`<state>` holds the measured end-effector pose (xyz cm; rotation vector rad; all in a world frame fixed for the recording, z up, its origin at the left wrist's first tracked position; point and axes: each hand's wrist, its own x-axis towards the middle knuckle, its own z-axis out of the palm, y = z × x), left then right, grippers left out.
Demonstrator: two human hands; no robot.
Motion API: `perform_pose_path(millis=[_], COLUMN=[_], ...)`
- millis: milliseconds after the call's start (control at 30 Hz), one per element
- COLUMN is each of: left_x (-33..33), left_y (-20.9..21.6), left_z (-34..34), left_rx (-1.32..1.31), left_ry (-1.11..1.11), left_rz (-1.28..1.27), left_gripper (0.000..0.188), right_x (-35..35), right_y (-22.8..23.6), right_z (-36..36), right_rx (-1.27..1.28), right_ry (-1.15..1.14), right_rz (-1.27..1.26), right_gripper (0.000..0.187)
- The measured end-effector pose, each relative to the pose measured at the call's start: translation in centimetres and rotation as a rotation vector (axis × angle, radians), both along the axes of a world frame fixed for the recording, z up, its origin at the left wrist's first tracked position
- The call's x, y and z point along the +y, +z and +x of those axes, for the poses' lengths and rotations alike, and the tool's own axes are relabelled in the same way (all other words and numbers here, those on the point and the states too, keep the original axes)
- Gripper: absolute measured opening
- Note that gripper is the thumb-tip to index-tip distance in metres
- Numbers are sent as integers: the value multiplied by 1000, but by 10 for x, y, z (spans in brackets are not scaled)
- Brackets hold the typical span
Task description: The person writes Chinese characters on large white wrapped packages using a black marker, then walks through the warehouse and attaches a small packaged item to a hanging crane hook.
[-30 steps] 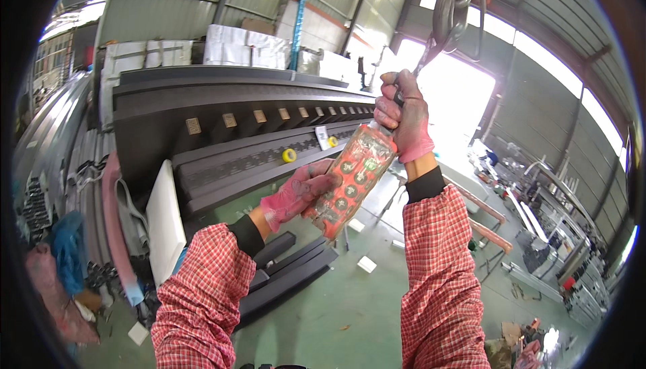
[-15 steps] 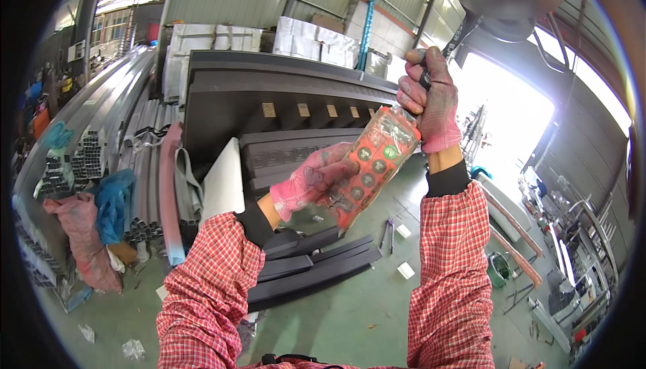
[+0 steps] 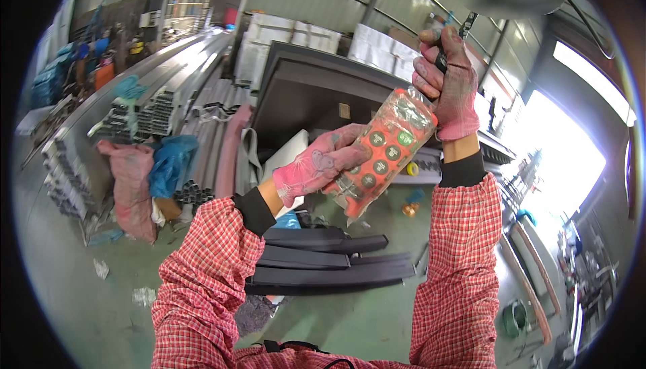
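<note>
An orange-red remote control (image 3: 383, 150) with several round black buttons and one green button is wrapped in clear plastic. It slants across the middle of the view. My left hand (image 3: 323, 160), in a pink work glove, grips its lower left side, thumb lying over the button face. My right hand (image 3: 449, 76), in a dirty pink glove, is raised above the remote's upper end. Its fingers are closed round a black strap (image 3: 468, 25) that runs upward toward a blurred round grey shape. The remote's top end sits close to my right wrist.
Dark grey profiles (image 3: 323, 261) lie on the green floor ahead. Behind them stands a large dark panel (image 3: 303, 93). Long metal profiles (image 3: 168, 66) are stacked at left, beside a pink sack (image 3: 131, 187) and a blue bag (image 3: 171, 167). At right stands a green bucket (image 3: 515, 318).
The view has turned left, so the surroundings shift rightward. Both hands keep their grips, and the remote appears slightly farther right and higher.
</note>
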<state>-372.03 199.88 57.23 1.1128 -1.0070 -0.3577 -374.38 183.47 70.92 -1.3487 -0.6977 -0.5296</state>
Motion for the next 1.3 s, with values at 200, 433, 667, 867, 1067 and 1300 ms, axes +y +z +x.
perform_pose_path(millis=[200,433,667,867,1067,1300], left_x=[33,65,115,153,174,177], left_y=[0,-3,-15,-14,-21,-26], left_z=[-25,-48,-43,-47,-44,-34], left_rx=[16,-10,37,132,183,177], left_ry=[343,587,682,644,711,779], left_rz=[60,-63,-162,-237,-332,-339], left_gripper=[36,57,50,45,47,43], right_x=[50,104,166,209,235,238], right_y=[2,12,8,11,11,7], right_z=[7,7,24,34,47,55], right_rx=[40,41,75,80,84,50], right_ry=[113,309,476,583,650,658], right_rz=[-20,-102,-73,-55,-96,-60], right_gripper=[36,37,30,15,24,26])
